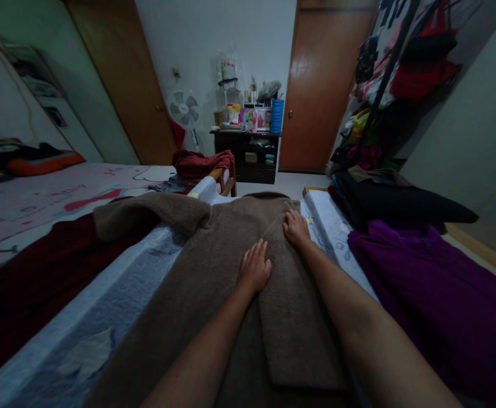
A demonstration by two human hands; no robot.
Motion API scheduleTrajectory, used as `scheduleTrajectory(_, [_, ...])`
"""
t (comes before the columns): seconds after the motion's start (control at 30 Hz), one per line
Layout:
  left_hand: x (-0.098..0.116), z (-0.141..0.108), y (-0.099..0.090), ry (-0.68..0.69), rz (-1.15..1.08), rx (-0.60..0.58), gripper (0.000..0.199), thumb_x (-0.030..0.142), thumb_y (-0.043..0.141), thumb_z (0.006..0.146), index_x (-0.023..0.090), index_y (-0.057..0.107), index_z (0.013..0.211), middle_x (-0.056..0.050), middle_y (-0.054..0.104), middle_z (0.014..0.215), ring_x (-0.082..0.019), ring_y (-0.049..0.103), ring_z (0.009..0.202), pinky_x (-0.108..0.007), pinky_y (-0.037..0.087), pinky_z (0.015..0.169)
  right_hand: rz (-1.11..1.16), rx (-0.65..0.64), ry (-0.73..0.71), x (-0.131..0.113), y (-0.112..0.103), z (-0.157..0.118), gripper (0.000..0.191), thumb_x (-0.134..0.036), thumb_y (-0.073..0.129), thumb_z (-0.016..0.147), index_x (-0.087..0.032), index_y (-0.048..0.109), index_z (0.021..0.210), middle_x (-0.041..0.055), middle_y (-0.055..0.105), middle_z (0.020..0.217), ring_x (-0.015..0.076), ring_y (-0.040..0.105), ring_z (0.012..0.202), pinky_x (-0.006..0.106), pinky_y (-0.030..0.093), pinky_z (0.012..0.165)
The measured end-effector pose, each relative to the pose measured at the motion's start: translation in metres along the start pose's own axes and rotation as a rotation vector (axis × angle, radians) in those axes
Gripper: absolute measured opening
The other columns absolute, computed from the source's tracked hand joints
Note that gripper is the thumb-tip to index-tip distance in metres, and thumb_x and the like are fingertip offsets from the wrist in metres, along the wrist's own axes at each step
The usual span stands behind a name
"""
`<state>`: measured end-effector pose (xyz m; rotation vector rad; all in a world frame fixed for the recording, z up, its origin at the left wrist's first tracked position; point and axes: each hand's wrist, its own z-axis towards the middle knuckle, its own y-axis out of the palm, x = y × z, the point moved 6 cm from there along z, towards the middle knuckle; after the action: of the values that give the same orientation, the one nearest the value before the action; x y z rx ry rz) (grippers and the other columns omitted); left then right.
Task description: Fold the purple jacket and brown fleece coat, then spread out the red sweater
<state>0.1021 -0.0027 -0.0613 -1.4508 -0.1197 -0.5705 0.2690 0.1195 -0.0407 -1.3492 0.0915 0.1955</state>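
A brown fleecy coat lies spread out on the bed in front of me. Its right sleeve is folded in along the body, while the left sleeve stretches out sideways over a dark red cloth. My left hand rests flat on the coat's middle, beside the folded sleeve, fingers extended. Farther up, my right hand lies on the shoulder end of that sleeve with its fingers stretched out. Both palms face down on the fabric.
On the right are a purple garment and a stack of dark folded clothes. A pink printed bedspread covers the left. Past the bed's foot stand a chair with a red cloth, a fan and a black cabinet.
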Motion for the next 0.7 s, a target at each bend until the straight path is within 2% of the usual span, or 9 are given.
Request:
scheduleTrajectory(0.1, [0.0, 0.0, -0.001, -0.01, -0.007, 0.008, 0.061, 0.026, 0.038, 0.09, 0.013, 0.032, 0.15, -0.009, 0.029, 0.158, -0.022, 0.029, 0.144, -0.041, 0.021, 0.119, 0.004, -0.112, -0.106, -0.012, 0.005, 0.002, 0.05, -0.039, 0.03, 0.099, -0.017, 0.043, 0.142, 0.0085, 0.036, 0.154, 0.0262, 0.025, 0.144, 0.046, 0.018, 0.116])
scheduleTrajectory(0.2, [-0.001, -0.001, -0.001, -0.02, -0.004, 0.011, 0.061, 0.026, 0.039, 0.09, 0.013, 0.032, 0.149, -0.009, 0.029, 0.158, -0.022, 0.03, 0.143, -0.041, 0.021, 0.119, 0.006, -0.174, -0.128, -0.014, 0.008, 0.006, 0.05, -0.043, 0.027, 0.1, -0.018, 0.046, 0.14, 0.0066, 0.038, 0.153, 0.027, 0.027, 0.143, 0.047, 0.021, 0.115])
scheduleTrajectory(0.37, [-0.001, -0.001, 0.0, -0.016, 0.0, 0.018, 0.06, 0.025, 0.038, 0.091, 0.013, 0.032, 0.15, -0.008, 0.029, 0.158, -0.021, 0.029, 0.144, -0.041, 0.021, 0.119, 0.004, -0.234, -0.13, -0.012, 0.013, 0.014, 0.051, -0.047, 0.028, 0.1, -0.024, 0.045, 0.142, 0.0047, 0.033, 0.156, 0.028, 0.024, 0.144, 0.052, 0.022, 0.114])
scheduleTrajectory(0.53, [-0.002, 0.0, 0.001, -0.008, -0.01, 0.024, 0.06, 0.026, 0.039, 0.091, 0.016, 0.033, 0.149, -0.008, 0.031, 0.157, -0.021, 0.029, 0.143, -0.041, 0.022, 0.118, 0.009, -0.199, -0.086, -0.013, 0.015, 0.018, 0.051, -0.049, 0.028, 0.1, -0.026, 0.045, 0.142, 0.0048, 0.031, 0.157, 0.0269, 0.022, 0.145, 0.053, 0.022, 0.113])
scheduleTrajectory(0.7, [-0.002, 0.0, 0.0, -0.011, -0.014, 0.025, 0.06, 0.026, 0.04, 0.09, 0.016, 0.033, 0.149, -0.008, 0.031, 0.157, -0.022, 0.03, 0.143, -0.041, 0.023, 0.118, 0.012, -0.131, -0.008, -0.005, 0.015, 0.013, 0.051, -0.043, 0.027, 0.1, -0.018, 0.043, 0.142, 0.0077, 0.032, 0.156, 0.0253, 0.024, 0.145, 0.046, 0.024, 0.114])
